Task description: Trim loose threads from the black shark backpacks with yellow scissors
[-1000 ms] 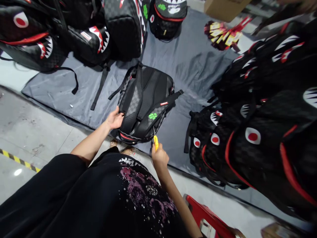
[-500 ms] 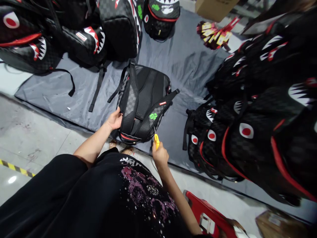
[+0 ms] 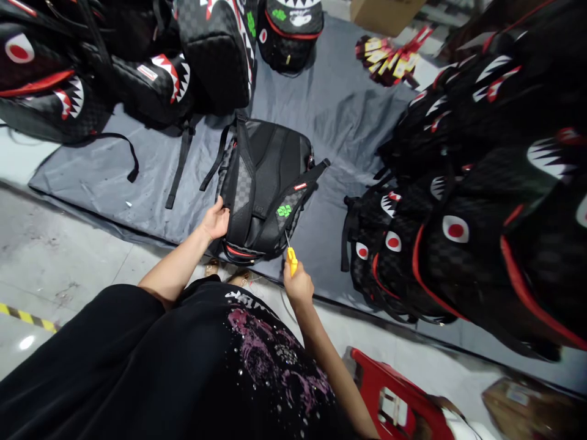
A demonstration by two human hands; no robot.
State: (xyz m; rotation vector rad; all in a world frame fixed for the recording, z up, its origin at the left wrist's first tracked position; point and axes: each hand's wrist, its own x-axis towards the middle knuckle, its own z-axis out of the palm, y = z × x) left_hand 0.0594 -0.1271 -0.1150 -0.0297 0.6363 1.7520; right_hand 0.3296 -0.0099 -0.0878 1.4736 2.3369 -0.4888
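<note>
A black checkered backpack (image 3: 270, 156) lies with its strap side up, a green print and a small red label on its right strap. My left hand (image 3: 216, 221) grips its left lower edge, thumb upward, some fingers hidden against the bag. My right hand (image 3: 299, 284) is closed round a yellow-handled tool (image 3: 292, 260) with a thin metal tip. That tip points at the bag's lower right edge, close to the strap; whether it touches I cannot tell. A thin cord hangs near my right wrist.
Grey cloth (image 3: 339, 122) covers the table. Black shark-face backpacks (image 3: 477, 256) crowd the right side, with more backpacks (image 3: 215, 61) at the back left. A bundle of tags (image 3: 387, 58) lies beyond. A red stool (image 3: 389, 391) and a cardboard box (image 3: 523, 403) stand on the floor.
The view has shifted slightly. Both hands keep nearly the same places on the backpack, and the yellow-handled tool stays at its lower right edge.
</note>
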